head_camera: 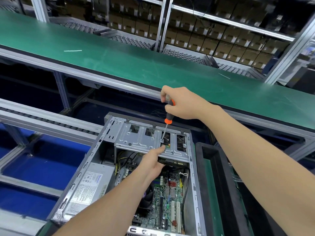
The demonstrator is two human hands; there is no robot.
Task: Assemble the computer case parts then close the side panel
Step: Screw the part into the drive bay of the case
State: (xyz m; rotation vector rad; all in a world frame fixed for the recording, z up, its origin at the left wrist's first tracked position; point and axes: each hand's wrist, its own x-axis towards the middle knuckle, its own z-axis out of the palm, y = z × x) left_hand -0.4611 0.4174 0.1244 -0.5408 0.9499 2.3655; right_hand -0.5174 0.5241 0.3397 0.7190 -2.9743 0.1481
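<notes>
Green bench point(119, 53) runs across behind. Computer case point(80, 178) lies on its side in front of it, side open, motherboard point(170, 193) exposed. Drive cage point(136, 138) spans case's far end. Right grip point(184, 104) above cage, clamped round screwdriver point(168, 119) handle. Shaft slants down from grip, tip on screw point(161, 140) in cage top. Left grip point(151, 160) at cage's near edge, index finger straight, pressing small green part point(167, 147) just beside screw. Other fingers unclear.

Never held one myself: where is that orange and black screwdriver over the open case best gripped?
Grip the screwdriver by its thick handle, coming from above and the right. It stands nearly upright, tip down on the metal drive cage, so the thin shaft offers little hold. The right hand wraps it there.
</notes>
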